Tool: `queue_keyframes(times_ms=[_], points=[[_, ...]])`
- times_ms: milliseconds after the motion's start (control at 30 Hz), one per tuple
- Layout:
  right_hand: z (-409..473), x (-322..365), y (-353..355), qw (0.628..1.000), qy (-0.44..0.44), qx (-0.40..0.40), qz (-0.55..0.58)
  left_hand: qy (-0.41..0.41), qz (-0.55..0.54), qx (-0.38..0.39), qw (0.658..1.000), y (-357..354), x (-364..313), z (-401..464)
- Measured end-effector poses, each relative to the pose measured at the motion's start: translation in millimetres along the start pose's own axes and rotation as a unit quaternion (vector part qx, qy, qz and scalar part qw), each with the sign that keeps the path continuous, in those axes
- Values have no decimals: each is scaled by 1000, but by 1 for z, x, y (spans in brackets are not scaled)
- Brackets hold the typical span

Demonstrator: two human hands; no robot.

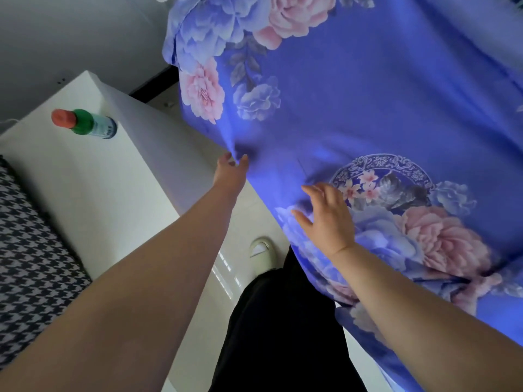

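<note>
While the left grip (230,172) is pinching a small fold of the blue floral bedsheet (368,108) between its fingertips, the right grip (328,219) is lying on the same cloth with its fingers straight and slightly spread, holding nothing. The sheet is bunching into a dark pucker right at the left grip's fingertips, and creases are running away from that point, forward and to the right. From there the sheet is spreading well beyond both grips, filling the space ahead of them and to their right. Its near edge is hanging down below the right wrist, just beside the person's black trousers (277,321).

A printed pale blue peony is showing under the right grip's palm, and a round ornamental medallion with small pink blossoms is sitting just to the right of its fingers. The two grips are working near each other, the left one farther forward and to the left.

To the left of the left grip a white counter (85,188) is standing close beside the sheet's edge. A green bottle with a red cap (87,123) is sitting on it, well apart from that grip. A pale slipper (261,251) is resting on the glossy floor (223,281) between the forearms.
</note>
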State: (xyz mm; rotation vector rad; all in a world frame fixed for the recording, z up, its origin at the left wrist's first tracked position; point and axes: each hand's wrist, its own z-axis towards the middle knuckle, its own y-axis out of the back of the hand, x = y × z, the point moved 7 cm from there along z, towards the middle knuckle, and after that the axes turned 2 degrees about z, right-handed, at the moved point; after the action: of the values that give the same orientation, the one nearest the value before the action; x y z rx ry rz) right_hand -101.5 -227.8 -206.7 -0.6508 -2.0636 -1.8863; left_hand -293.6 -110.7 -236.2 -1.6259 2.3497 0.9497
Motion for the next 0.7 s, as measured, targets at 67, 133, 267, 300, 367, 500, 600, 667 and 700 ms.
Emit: queue_keyframes(times_ms=[67, 133, 267, 300, 367, 500, 600, 667, 700], points=[[2, 5, -18, 991, 7, 97, -90, -69, 50, -24, 996, -1, -23, -6], [-7, 19, -35, 962, 38, 208, -171, -148, 139, -66, 977, -1, -48, -12], [1, 25, -22, 959, 29, 276, -47, -232, 332, -55, 913, -16, -88, -17], [16, 16, -8, 971, -22, 239, 13, -244, 377, -47, 892, -22, -96, -18], [58, -13, 27, 983, -103, 122, 92, -267, 441, -42, 856, -32, -112, -15], [162, -75, 84, 996, -55, -39, 59, -294, 499, -44, 814, -58, -147, 0], [237, -125, 88, 996, -55, 74, -9, -286, 505, -42, 813, -78, -183, 17], [277, -160, 98, 989, -83, 119, -38, -269, 490, -37, 828, -90, -208, 27], [293, -173, 107, 987, -95, 122, -40, -263, 490, -34, 830, -95, -219, 31]])
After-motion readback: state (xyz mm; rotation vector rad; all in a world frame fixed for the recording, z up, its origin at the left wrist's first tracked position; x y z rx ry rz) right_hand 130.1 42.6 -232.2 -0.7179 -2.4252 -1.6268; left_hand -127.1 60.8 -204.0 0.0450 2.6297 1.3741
